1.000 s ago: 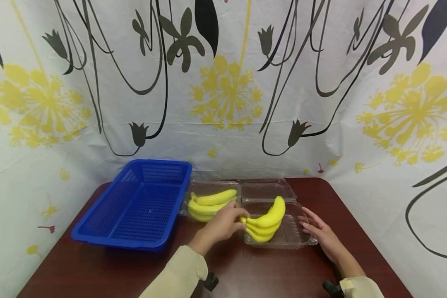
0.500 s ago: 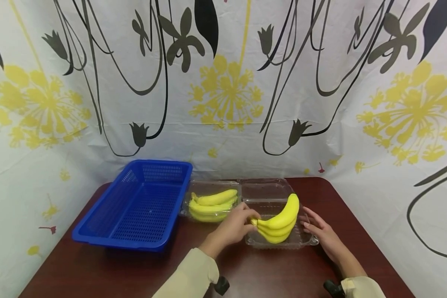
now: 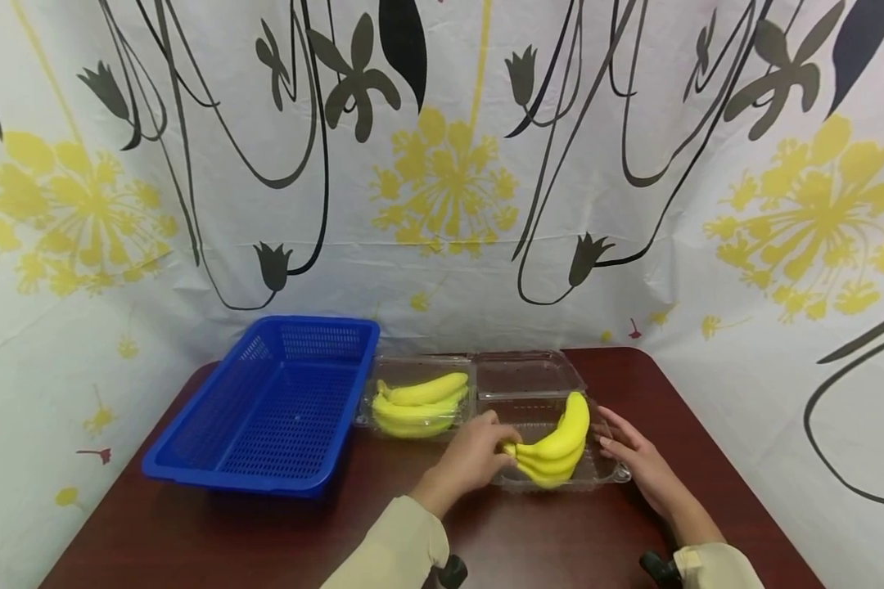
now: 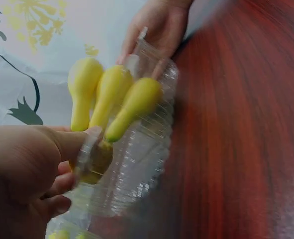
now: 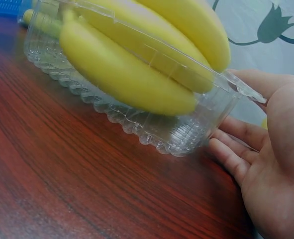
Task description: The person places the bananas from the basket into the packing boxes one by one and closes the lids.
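My left hand pinches the stem end of a yellow banana bunch at the right-hand clear plastic clamshell container. In the left wrist view, thumb and fingers meet at the stem of the bunch. The right wrist view shows the bananas inside the container wall, tilted toward its right end. My right hand touches that right side with fairly straight fingers. Some fingertips are partly hidden by the plastic.
Another clear container with a banana bunch stands to the left. Beyond it is a blue perforated basket. All rest on a dark red wood table, with a patterned cloth behind.
My left hand has moved right with the banana bunch, then slightly lower, bringing it from the container's left part to its middle and right. The right hand stays at the container's side.
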{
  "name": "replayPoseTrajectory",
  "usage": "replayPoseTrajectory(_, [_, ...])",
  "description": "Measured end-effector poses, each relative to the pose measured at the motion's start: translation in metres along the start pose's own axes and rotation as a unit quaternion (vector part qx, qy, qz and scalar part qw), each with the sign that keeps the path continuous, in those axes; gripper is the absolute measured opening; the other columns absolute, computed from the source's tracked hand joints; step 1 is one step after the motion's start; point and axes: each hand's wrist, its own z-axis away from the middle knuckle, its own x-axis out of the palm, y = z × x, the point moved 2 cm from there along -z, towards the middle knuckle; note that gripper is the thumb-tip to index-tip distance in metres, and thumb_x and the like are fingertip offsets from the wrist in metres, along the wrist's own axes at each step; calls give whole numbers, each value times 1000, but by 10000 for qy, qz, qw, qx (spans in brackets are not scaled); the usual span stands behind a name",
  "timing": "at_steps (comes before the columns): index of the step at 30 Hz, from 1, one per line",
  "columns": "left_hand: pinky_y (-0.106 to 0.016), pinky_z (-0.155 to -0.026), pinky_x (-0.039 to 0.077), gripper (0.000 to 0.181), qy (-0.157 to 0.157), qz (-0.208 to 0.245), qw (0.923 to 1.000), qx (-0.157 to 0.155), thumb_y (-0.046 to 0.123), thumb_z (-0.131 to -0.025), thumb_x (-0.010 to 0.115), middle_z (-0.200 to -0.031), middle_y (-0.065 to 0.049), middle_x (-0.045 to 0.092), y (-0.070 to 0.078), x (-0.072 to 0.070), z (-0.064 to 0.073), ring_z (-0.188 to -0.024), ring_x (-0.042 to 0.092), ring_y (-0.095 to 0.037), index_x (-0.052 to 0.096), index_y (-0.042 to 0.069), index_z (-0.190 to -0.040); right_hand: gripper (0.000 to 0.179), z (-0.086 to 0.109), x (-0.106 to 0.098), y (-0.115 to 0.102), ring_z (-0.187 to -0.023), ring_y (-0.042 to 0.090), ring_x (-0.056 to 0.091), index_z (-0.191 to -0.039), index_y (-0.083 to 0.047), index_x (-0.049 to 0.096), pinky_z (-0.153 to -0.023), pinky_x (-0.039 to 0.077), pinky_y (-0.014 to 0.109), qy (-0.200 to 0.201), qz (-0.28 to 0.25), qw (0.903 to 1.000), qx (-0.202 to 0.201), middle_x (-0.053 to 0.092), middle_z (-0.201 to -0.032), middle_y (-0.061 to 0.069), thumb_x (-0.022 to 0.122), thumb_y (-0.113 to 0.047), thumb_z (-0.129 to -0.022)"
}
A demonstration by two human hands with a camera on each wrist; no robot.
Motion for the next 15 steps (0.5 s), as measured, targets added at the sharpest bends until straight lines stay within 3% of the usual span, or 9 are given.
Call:
replayPoseTrajectory(4, [-19, -63, 37, 27, 229, -524, 9984, 44, 35, -80, 80, -83, 12, 51, 0, 3, 3, -71, 42, -6, 75, 25, -104, 61, -1, 1, 0, -116, 6, 53, -155, -13, 23, -88, 48, 24, 15, -10, 10000, 38, 37, -146, 26, 52, -26, -102])
replayPoseTrajectory(8, [-21, -68, 40, 27, 406, -702, 9967, -58, 35, -80, 80, -88, 11, 55, -1, 2, 5, -79, 46, -8, 75, 25, -105, 62, -1, 2, 0, -116, 3, 52, -155, -13, 23, -87, 48, 24, 26, -1, 10000, 36, 36, -147, 26, 52, -26, -102])
replayPoseTrajectory(11, [-21, -70, 42, 27, 474, -484, 9973, -300, 34, -82, 79, -92, 9, 54, -4, 3, 8, -83, 46, -9, 75, 24, -107, 62, -1, 1, 0, -115, -1, 51, -155, -13, 22, -88, 48, 23, -4, 0, 10000, -13, 35, -148, 27, 51, -26, -102])
replayPoseTrajectory(15, [-23, -69, 43, 27, 774, 215, 9945, -675, 30, -84, 78, -95, 4, 53, -7, 6, 15, -84, 46, -8, 74, 22, -109, 62, -1, 1, -1, -113, -6, 50, -155, -13, 22, -88, 47, 22, -20, 30, 10000, -82, 34, -148, 27, 51, -26, -102])
